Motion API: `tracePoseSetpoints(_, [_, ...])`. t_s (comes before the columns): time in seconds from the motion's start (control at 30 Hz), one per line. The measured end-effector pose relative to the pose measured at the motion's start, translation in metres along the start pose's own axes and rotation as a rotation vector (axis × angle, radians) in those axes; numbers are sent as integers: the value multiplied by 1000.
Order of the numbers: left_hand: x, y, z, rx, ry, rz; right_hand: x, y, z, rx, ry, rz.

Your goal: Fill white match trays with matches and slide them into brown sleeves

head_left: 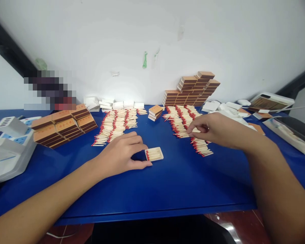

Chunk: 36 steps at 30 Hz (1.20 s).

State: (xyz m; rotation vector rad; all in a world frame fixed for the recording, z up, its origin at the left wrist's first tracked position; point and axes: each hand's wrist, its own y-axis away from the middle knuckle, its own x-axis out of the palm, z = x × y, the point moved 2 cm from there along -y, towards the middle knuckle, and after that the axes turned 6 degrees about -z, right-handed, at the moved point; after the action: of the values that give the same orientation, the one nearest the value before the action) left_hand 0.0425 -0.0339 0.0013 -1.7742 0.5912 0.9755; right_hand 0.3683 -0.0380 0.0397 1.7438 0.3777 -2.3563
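Observation:
My left hand (125, 152) has its thumb and fingers closed around the left end of a white matchbox tray (161, 157). Red-tipped matches (154, 155) lie side by side in this tray, which rests on the blue table. Over on the right, my right hand (205, 127) is in a pinch at the near edge of a broad spread of matches (179, 118). Its fingertips are on matches there, though exactly how many they grip is hidden. A smaller fan of matches (201, 147) lies just below that hand.
Another match spread (117, 123) lies behind my left hand. Filled-looking matchboxes are stacked at the left (64, 125) and against the wall (193, 91). Two or so boxes (156, 112) sit between the spreads. White trays (123, 104) line the back; a power strip (17, 159) is far left.

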Motion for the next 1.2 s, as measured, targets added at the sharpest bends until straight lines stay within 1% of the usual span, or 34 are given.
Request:
tracePoseSetpoints(0.07, [0,0,0,1,1,-3,4,-2,-5,-3,6,38])
tracePoseSetpoints(0.23, [0,0,0,3,9,-7,11,-6,-1,11,4,79])
tracePoseSetpoints(0.33, [-1,0,0,4,7,-5,12,-6,0,36,1,95])
tracePoseSetpoints(0.47, [-1,0,0,-1,4,2,11,-5,0,44,4,79])
tracePoseSetpoints(0.6, [0,0,0,-3,4,3,13,-6,1,43,-41,114])
tracePoseSetpoints(0.67, [0,0,0,0,5,-3,14,-7,1,29,-44,108])
tracePoseSetpoints(0.83, [0,0,0,4,3,-6,15,-8,-2,-31,-23,42])
tracePoseSetpoints(1.0, [-1,0,-1,-1,5,4,17,-9,-5,-24,-13,80])
tracePoseSetpoints(1.2, [-1,0,0,1,7,-1,17,-10,-4,-34,-45,50])
